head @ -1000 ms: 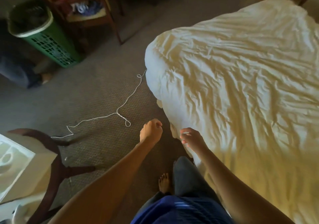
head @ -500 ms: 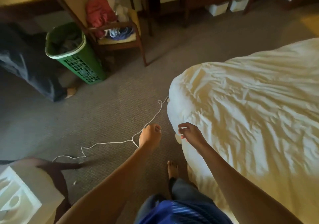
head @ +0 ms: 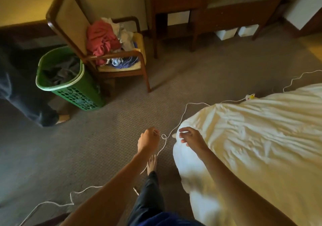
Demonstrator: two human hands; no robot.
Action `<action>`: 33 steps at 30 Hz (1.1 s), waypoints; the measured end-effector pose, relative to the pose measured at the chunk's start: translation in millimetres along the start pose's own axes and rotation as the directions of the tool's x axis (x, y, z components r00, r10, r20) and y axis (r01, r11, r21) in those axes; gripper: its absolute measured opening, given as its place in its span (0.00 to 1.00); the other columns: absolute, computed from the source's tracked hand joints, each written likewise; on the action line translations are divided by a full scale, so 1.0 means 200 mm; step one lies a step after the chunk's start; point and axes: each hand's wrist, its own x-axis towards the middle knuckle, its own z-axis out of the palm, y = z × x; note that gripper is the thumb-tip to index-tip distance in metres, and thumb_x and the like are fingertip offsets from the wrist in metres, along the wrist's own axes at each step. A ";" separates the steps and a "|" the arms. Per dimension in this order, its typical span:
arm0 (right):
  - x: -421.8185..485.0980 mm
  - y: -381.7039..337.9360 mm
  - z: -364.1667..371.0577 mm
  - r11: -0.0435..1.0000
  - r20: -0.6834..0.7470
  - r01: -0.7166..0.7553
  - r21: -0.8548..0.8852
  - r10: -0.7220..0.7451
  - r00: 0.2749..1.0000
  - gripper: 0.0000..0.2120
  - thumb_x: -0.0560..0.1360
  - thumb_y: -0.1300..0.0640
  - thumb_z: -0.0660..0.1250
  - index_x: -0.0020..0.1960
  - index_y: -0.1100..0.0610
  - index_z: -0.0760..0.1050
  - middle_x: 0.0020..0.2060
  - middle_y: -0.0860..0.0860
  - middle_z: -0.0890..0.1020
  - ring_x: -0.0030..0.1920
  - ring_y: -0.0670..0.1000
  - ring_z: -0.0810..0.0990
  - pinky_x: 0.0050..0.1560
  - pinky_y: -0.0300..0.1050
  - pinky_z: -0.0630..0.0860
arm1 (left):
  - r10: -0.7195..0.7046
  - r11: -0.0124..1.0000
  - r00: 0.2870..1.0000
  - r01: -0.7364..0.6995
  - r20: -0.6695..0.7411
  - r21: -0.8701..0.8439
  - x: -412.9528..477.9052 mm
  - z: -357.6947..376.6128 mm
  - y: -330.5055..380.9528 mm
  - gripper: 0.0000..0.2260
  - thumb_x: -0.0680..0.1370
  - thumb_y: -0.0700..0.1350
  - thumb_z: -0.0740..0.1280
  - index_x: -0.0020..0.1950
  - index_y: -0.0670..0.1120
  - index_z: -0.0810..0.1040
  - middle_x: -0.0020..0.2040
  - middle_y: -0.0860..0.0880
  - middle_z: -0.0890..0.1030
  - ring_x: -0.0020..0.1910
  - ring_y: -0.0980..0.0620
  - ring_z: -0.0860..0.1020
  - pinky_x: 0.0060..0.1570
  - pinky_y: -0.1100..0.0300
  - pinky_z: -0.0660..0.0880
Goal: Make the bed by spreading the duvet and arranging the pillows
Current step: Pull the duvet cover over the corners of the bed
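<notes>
Head view showed the duvet (head: 252,138) spread, both hands (head: 149,139) (head: 190,137) apart, the left loosely curled by a cord (head: 181,119), right open; pillows probably came next.

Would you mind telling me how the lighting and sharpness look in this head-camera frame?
Head view: dim, warm light, brightest on the duvet; the carpet and left edge sit in shadow; wide-angle bending curves the chair; the picture is soft overall, the duvet corner by the right hand blurred.
</notes>
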 end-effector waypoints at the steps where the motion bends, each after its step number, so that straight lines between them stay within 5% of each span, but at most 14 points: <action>1: 0.10 -0.08 0.00 1.000 -0.010 -0.005 0.021 0.005 1.000 0.06 0.77 0.59 0.66 0.52 0.52 0.79 0.45 0.54 0.85 0.41 0.51 0.83 0.42 0.42 0.73 | 0.010 1.000 1.000 -0.010 0.010 -0.006 0.13 -0.04 0.04 0.14 0.77 0.41 0.58 0.51 0.54 0.81 0.49 0.51 0.83 0.47 0.49 0.80 0.48 0.54 0.78; 6: 0.55 -0.48 -0.03 0.982 -0.099 -0.041 0.183 0.060 0.993 0.07 0.71 0.56 0.70 0.48 0.52 0.78 0.42 0.52 0.82 0.31 0.43 0.78 0.29 0.30 0.68 | 0.060 0.995 0.995 -0.066 0.082 0.072 0.69 -0.23 0.32 0.14 0.79 0.42 0.58 0.56 0.53 0.82 0.54 0.48 0.83 0.53 0.46 0.80 0.51 0.55 0.74; 15: 1.26 -0.79 -0.34 0.955 -0.164 -0.096 0.280 0.146 0.975 0.08 0.79 0.61 0.65 0.55 0.51 0.77 0.47 0.49 0.81 0.37 0.42 0.79 0.36 0.34 0.70 | 0.207 0.958 0.945 -0.249 0.252 0.145 1.46 -0.26 0.90 0.11 0.81 0.45 0.60 0.59 0.52 0.80 0.55 0.50 0.82 0.54 0.50 0.80 0.57 0.47 0.78; 23: 1.94 -0.97 -0.90 0.932 -0.283 -0.100 0.347 0.205 0.937 0.12 0.80 0.64 0.63 0.63 0.61 0.76 0.55 0.53 0.79 0.42 0.44 0.80 0.33 0.27 0.72 | 0.365 0.831 0.833 -0.493 0.416 0.258 2.20 0.00 1.68 0.11 0.82 0.43 0.60 0.62 0.48 0.77 0.60 0.48 0.79 0.56 0.53 0.77 0.52 0.62 0.70; 26: 2.12 -1.05 -1.16 0.932 -0.333 -0.078 0.353 0.203 0.921 0.11 0.80 0.63 0.64 0.61 0.61 0.78 0.58 0.56 0.80 0.49 0.51 0.82 0.41 0.32 0.77 | 0.385 0.800 0.803 -0.536 0.455 0.270 2.41 0.11 2.00 0.11 0.82 0.44 0.60 0.62 0.47 0.77 0.60 0.47 0.80 0.54 0.53 0.77 0.52 0.62 0.70; 29: 2.24 -1.06 -1.43 0.921 -0.443 -0.078 0.382 0.257 0.859 0.08 0.79 0.60 0.66 0.48 0.48 0.79 0.49 0.59 0.84 0.47 0.55 0.82 0.55 0.60 0.80 | 0.400 0.800 0.762 -0.562 0.510 0.212 2.57 0.23 2.30 0.11 0.83 0.42 0.61 0.63 0.44 0.77 0.59 0.46 0.79 0.53 0.52 0.77 0.47 0.66 0.70; 31: 2.31 -1.07 -1.61 0.918 -0.464 -0.073 0.390 0.264 0.845 0.06 0.80 0.59 0.65 0.50 0.49 0.79 0.49 0.55 0.84 0.48 0.53 0.83 0.56 0.56 0.80 | 0.421 0.771 0.717 -0.606 0.556 0.197 2.66 0.34 2.49 0.10 0.83 0.42 0.60 0.62 0.43 0.77 0.58 0.45 0.79 0.51 0.54 0.76 0.42 0.68 0.69; 33: 2.38 -1.09 -1.79 0.917 -0.514 -0.063 0.395 0.277 0.812 0.07 0.81 0.59 0.64 0.57 0.54 0.78 0.50 0.52 0.82 0.48 0.49 0.81 0.51 0.45 0.79 | 0.440 0.728 0.679 -0.653 0.589 0.209 2.75 0.47 2.70 0.10 0.83 0.41 0.60 0.61 0.42 0.78 0.58 0.44 0.80 0.53 0.51 0.77 0.48 0.62 0.73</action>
